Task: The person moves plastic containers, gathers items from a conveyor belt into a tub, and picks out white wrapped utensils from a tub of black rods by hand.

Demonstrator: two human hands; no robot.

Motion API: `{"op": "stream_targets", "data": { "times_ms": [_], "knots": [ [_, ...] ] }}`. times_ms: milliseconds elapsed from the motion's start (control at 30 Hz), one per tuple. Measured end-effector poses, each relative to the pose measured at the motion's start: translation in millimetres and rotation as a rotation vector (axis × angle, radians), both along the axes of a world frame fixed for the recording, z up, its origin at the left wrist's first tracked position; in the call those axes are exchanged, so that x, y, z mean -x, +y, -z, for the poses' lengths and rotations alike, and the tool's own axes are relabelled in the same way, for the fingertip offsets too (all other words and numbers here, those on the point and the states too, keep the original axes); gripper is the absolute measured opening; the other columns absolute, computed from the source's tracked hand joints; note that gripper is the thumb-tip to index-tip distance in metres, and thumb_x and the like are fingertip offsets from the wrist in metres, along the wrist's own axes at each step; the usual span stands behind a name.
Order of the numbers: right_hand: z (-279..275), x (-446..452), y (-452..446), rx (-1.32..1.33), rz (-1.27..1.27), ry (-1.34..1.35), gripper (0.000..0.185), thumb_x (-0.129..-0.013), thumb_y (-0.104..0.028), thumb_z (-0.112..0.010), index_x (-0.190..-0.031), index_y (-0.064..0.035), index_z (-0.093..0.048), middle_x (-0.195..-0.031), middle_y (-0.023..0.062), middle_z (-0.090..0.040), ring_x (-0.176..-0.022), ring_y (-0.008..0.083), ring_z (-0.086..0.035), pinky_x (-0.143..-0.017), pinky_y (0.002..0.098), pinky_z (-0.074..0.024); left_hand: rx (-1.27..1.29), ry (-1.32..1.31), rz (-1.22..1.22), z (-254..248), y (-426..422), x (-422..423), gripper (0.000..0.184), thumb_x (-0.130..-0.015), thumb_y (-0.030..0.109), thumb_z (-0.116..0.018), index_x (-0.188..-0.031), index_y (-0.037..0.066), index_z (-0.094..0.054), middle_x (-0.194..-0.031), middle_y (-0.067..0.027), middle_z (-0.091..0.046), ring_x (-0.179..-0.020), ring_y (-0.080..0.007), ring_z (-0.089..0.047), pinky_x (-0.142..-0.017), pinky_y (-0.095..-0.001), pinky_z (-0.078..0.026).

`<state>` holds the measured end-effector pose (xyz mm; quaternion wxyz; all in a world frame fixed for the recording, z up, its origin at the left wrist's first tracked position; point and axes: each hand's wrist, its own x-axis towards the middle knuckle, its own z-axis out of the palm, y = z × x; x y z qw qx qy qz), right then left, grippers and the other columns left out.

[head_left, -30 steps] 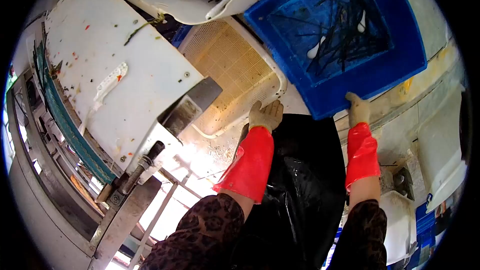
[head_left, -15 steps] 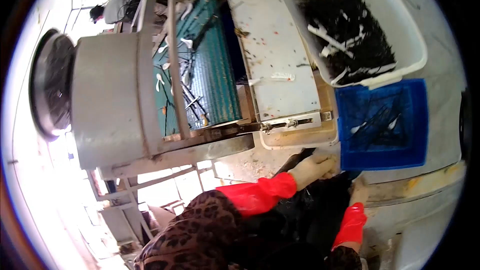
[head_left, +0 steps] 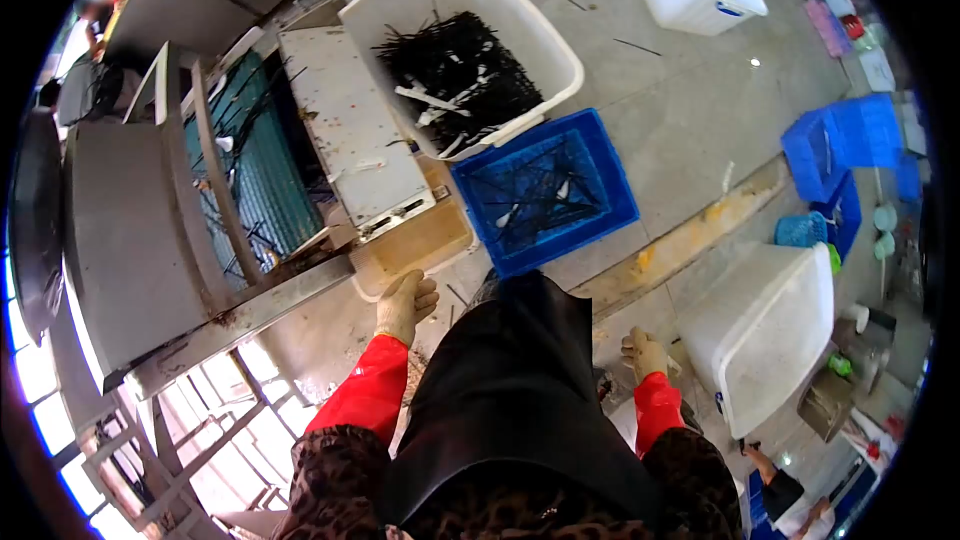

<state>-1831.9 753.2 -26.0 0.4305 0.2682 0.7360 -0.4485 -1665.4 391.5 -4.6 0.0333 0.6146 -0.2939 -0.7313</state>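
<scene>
Hovering at about ten o'clock from the middle of the black apron [head_left: 495, 380], the gloved left hand [head_left: 403, 305] is holding nothing that shows; its fingers are curving loosely, partly open, just beside the beige tray [head_left: 425, 245] at eleven, and the view is not showing clearly whether they are touching its rim. The right hand [head_left: 648, 352] is hanging between two and three o'clock, short of the white bin [head_left: 780, 340], its fingers half bent and seemingly grasping nothing. The blue crate [head_left: 570, 235] is sitting between twelve and one, beyond both hands, with dark strips [head_left: 540, 180] and two white pieces [head_left: 508, 215] lying loose inside; the white tub [head_left: 535, 40] is standing past it, near twelve. Handling that crate well is probably calling for both hands on opposite rims, fingers wrapping fully, and for keeping it level, since tilting would be sending the loose strips sliding.
</scene>
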Motion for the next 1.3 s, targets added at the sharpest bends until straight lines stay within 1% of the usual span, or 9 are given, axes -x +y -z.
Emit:
{"op": "stream_targets", "data": {
  "times_ms": [133, 400, 633, 700, 800, 1033, 1100, 1233, 1300],
  "knots": [
    [-70, -9, -19, -0.233, 0.134, 0.163, 0.024, -0.073, -0.019, -0.046, -0.092, -0.0044, -0.05, -0.068, 0.0046, -0.051, -0.053, 0.0135, -0.049, -0.045, 0.026, -0.0397, -0.191, 0.068, 0.002, 88, 5, -34, 0.029, -0.073, 0.025, -0.049, -0.093, 0.004, -0.049, -0.075, -0.0082, -0.053, -0.059, -0.0179, -0.053, -0.054, -0.0281, -0.044],
    [-67, 57, 90, 0.007, 0.243, 0.194, 0.029, -0.072, -0.008, -0.044, -0.101, -0.0038, -0.046, -0.083, 0.0098, -0.051, -0.058, 0.02, -0.051, -0.046, 0.03, -0.0448, 0.057, 0.105, -0.166, 11, 1, 141, 0.025, -0.074, 0.023, -0.049, -0.089, 0.003, -0.049, -0.076, -0.0066, -0.055, -0.062, -0.0195, -0.054, -0.054, -0.0294, -0.044],
    [-62, 352, 227, -0.191, -0.171, -0.058, 0.022, -0.073, -0.018, -0.045, -0.085, 0.0003, -0.048, -0.071, 0.0117, -0.05, -0.053, 0.0223, -0.048, -0.043, 0.033, -0.0414, 0.358, 0.182, -0.499, -59, 49, 416, 0.033, -0.078, 0.025, -0.042, -0.103, 0.003, -0.045, -0.083, -0.0093, -0.055, -0.069, -0.0189, -0.054, -0.061, -0.0286, -0.044],
    [-112, 463, 223, -0.16, 0.198, -0.123, 0.022, -0.072, -0.021, -0.048, -0.075, 0.0007, -0.05, -0.063, 0.0082, -0.049, -0.048, 0.0184, -0.045, -0.04, 0.0273, -0.0377, 0.384, 0.172, -0.526, -80, 78, 497, 0.034, -0.077, 0.025, -0.043, -0.103, 0.002, -0.044, -0.082, -0.0097, -0.055, -0.068, -0.0194, -0.054, -0.062, -0.0291, -0.044],
    [-131, 583, 257, -0.083, 0.155, 0.025, 0.021, -0.073, -0.023, -0.048, -0.067, -0.0026, -0.048, -0.057, 0.0037, -0.046, -0.045, 0.0108, -0.042, -0.037, 0.0228, -0.0337, 0.397, 0.163, -0.571, -100, 107, 576, 0.035, -0.076, 0.024, -0.044, -0.102, 0.001, -0.043, -0.08, -0.0105, -0.055, -0.066, -0.0203, -0.054, -0.063, -0.0299, -0.045],
    [-170, 724, 173, 0.062, -0.281, 0.364, 0.026, -0.074, -0.026, -0.049, -0.069, -0.0012, -0.049, -0.056, 0.001, -0.045, -0.049, 0.0079, -0.041, -0.041, 0.0206, -0.0314, 0.334, 0.24, -0.735, -86, 151, 625, 0.024, -0.075, 0.021, -0.045, -0.086, 0.0, -0.048, -0.07, -0.0098, -0.054, -0.058, -0.0199, -0.054, -0.056, -0.0283, -0.046],
    [-177, 747, 134, 0.072, -0.769, 0.69, 0.026, -0.076, -0.025, -0.05, -0.076, 0.0015, -0.051, -0.058, -0.0008, -0.044, -0.049, 0.0081, -0.039, -0.043, 0.0207, -0.0309, 0.239, 0.296, -0.811, -56, 164, 596, 0.024, -0.076, 0.022, -0.044, -0.087, 0.001, -0.048, -0.07, -0.0092, -0.054, -0.058, -0.0199, -0.053, -0.057, -0.028, -0.045],
    [-236, 752, 46, 0.369, -0.622, 0.683, 0.026, -0.076, -0.016, -0.049, -0.095, 0.0023, -0.049, -0.083, 0.0062, -0.05, -0.071, 0.0138, -0.048, -0.062, 0.0256, -0.0402, 0.219, 0.195, -0.996, -93, 178, 579, 0.021, -0.079, 0.026, -0.036, -0.078, 0.007, -0.043, -0.067, -0.006, -0.051, -0.058, -0.019, -0.051, -0.053, -0.0289, -0.044],
    [-264, 758, 20, 0.508, -0.597, 0.648, 0.03, -0.076, -0.014, -0.049, -0.102, 0.0011, -0.047, -0.096, 0.0098, -0.049, -0.083, 0.017, -0.05, -0.072, 0.0284, -0.0416, 0.569, 1.097, -0.664, -26, 174, 536, 0.026, -0.08, 0.027, -0.033, -0.089, 0.005, -0.043, -0.073, -0.0072, -0.054, -0.061, -0.0202, -0.052, -0.057, -0.0302, -0.044]
  ]
}}
